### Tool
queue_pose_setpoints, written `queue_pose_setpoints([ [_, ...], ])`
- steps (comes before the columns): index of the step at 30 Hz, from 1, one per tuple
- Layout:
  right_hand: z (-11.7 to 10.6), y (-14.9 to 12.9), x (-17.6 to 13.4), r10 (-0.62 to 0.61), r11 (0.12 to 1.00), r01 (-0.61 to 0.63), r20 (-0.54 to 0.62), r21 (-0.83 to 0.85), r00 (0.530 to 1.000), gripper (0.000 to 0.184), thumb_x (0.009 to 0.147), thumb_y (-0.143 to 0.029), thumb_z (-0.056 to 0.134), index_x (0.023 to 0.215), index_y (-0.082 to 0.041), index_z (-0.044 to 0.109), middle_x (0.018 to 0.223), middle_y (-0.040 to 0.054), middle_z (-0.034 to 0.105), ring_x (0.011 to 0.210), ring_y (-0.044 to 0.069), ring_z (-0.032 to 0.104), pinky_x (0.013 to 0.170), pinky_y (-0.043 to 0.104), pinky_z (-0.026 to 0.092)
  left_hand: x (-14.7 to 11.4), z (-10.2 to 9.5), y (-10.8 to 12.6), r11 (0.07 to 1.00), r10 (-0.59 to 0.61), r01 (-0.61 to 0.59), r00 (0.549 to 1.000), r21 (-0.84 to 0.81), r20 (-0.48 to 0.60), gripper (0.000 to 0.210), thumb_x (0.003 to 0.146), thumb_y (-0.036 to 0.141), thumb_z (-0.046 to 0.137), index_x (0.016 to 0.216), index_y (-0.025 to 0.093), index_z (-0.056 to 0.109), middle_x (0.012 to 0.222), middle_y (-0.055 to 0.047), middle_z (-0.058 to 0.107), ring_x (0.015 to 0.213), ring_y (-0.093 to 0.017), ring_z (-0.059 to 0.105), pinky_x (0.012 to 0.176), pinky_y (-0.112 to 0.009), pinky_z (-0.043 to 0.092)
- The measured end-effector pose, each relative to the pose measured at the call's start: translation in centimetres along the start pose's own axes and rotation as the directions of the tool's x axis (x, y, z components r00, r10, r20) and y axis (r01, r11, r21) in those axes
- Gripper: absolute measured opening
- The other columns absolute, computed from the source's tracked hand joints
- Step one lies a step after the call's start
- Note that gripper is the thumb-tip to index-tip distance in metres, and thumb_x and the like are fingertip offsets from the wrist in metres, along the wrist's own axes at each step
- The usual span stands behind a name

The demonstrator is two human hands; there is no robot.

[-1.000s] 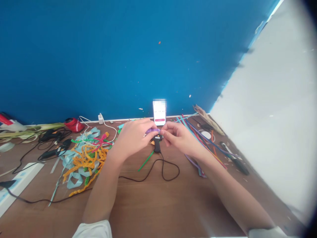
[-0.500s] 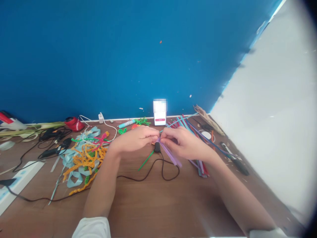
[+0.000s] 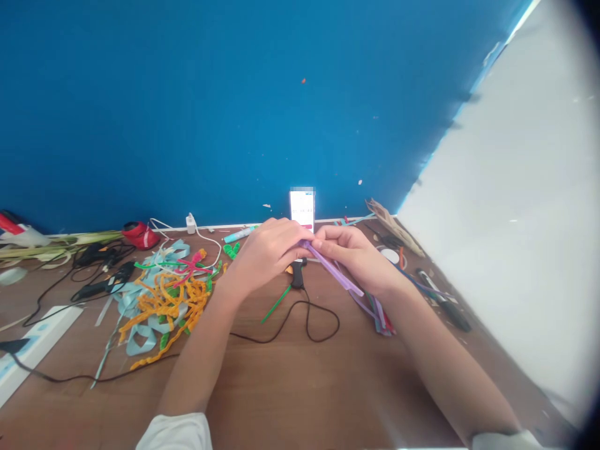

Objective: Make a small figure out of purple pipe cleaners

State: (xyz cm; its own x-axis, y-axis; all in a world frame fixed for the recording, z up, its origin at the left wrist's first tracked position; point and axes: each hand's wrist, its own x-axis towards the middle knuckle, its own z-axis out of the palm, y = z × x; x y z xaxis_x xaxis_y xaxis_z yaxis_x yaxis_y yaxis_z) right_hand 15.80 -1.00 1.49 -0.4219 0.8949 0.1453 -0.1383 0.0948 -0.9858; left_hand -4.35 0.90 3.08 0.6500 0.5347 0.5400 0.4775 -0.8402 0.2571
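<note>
Purple pipe cleaners (image 3: 336, 271) are pinched between my two hands in the middle of the view, their free ends slanting down to the right. My left hand (image 3: 272, 250) is closed on the upper end, fingers over the top. Close beside it, my right hand (image 3: 349, 250) grips the same stems between thumb and forefinger. The fingers hide the pinched ends. Just below the hands lies a black-handled glue gun (image 3: 297, 275) with its cord, and a green stem (image 3: 276, 304) rests next to it.
A lit phone (image 3: 302, 207) leans against the blue wall. Orange pipe cleaners (image 3: 164, 300) and pale blue ribbon (image 3: 140, 337) are heaped at left, near a white power strip (image 3: 42, 344). More coloured pipe cleaners (image 3: 384, 322) lie under my right arm. A black marker (image 3: 454, 314) lies at right.
Both hands have shifted slightly up and right with the purple pipe cleaners. My left hand has turned so its fingers lie over the top; the free ends now reach farther right.
</note>
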Motion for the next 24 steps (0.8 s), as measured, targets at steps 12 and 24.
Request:
queue_pose_setpoints([
  [12, -0.7, -0.6, 0.4, 0.114, 0.974, -0.120, 0.040, 0.195, 0.993, 0.021, 0.083, -0.036, 0.071, 0.077, -0.016, 0.066, 0.050, -0.0050, 0.052, 0.045, 0.006, 0.038, 0.046, 0.022, 0.026, 0.2, 1.1, -0.6, 0.996, 0.045, -0.037, 0.994, 0.082, -0.104, 0.020, 0.099, 0.030, 0.055, 0.114, 0.020, 0.063, 0.104, -0.003, 0.075, 0.089, -0.016, 0.067, 0.080, -0.031, 0.045],
  [24, -1.1, -0.3, 0.5, 0.116, 0.968, -0.120, 0.033, 0.221, 0.993, 0.023, 0.080, -0.038, 0.071, 0.079, -0.016, 0.066, 0.047, -0.0059, 0.048, 0.045, 0.007, 0.035, 0.046, 0.023, 0.024, 0.0, 0.6, -0.9, 0.996, -0.055, 0.062, 0.992, -0.063, 0.115, 0.036, 0.101, 0.025, 0.049, 0.137, 0.022, 0.053, 0.132, -0.007, 0.066, 0.118, -0.019, 0.063, 0.097, -0.033, 0.048],
])
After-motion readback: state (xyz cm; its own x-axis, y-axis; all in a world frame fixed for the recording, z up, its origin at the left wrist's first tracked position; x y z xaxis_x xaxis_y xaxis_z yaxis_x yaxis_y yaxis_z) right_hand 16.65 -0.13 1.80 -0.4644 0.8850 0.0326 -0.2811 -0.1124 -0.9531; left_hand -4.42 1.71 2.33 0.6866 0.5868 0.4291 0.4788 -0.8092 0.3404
